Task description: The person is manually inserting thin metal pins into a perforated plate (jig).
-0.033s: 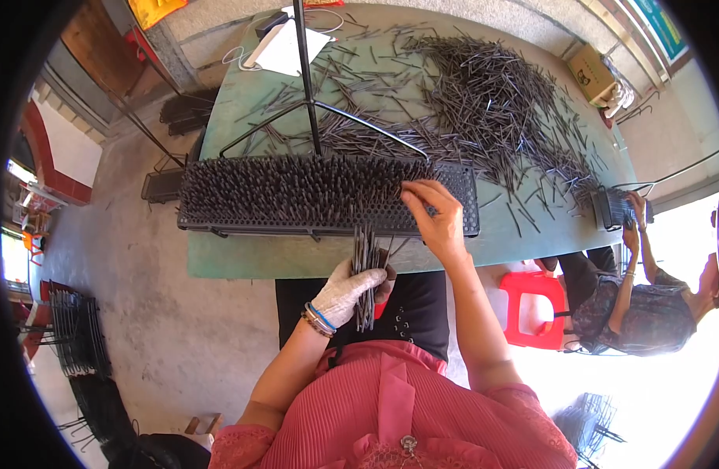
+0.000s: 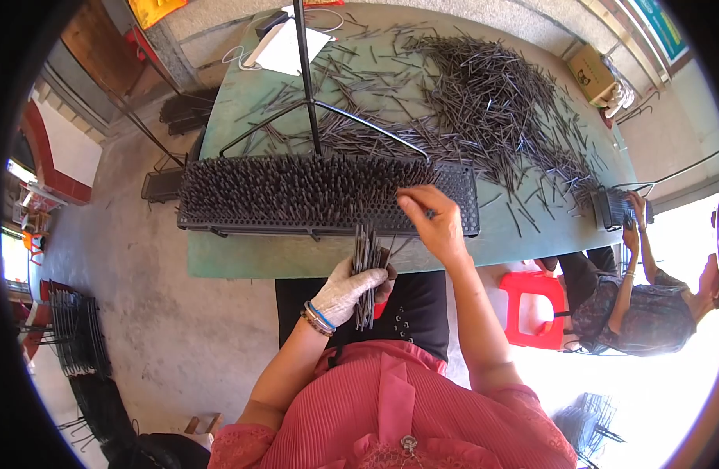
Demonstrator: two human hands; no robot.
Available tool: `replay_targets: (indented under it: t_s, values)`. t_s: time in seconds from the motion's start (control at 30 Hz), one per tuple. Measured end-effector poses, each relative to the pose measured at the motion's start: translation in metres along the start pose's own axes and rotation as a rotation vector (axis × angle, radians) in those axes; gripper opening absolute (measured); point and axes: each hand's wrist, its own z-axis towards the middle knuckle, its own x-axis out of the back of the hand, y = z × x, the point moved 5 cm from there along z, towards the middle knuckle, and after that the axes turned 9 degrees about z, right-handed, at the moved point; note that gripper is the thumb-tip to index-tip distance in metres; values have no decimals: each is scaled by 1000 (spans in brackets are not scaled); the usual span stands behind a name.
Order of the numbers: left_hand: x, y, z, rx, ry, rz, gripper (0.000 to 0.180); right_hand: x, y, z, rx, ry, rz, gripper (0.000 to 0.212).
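Note:
My left hand [image 2: 345,291], in a white glove, grips an upright bundle of thin dark rods [image 2: 366,270] just in front of the table edge. Bare, my right hand [image 2: 436,223] hovers over the right part of a long black perforated rack [image 2: 463,205], its thumb and fingertips pinched together; anything between them is too small to make out. Short dark rods [image 2: 273,191] stand densely upright in the holes across the rack's left and middle. Holes at its right end and along part of the front show no rods. A metal hanger frame [image 2: 312,102] rises from behind the rack.
Loose rods [image 2: 492,94] lie heaped and scattered over the green table [image 2: 258,258] behind the rack. White paper [image 2: 291,48] with a cable is at the back left, a cardboard box [image 2: 590,74] at the back right. A co-worker [image 2: 637,309] handles another rack near a red stool [image 2: 524,332].
My right hand has shifted slightly left and down over the rack, its fingertips still pinched. My left hand and the bundle have stayed in place.

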Motion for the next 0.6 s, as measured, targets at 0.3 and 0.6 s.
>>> replay_targets:
  t_s: [0.3,0.6]
  values:
    - [-8,8,1,29,-139,200,25,-18,10,-21,-451,-398,288,31]
    - [3,-3,0,64,-65,142,25,-13,20,-17,-483,-166,324,25]
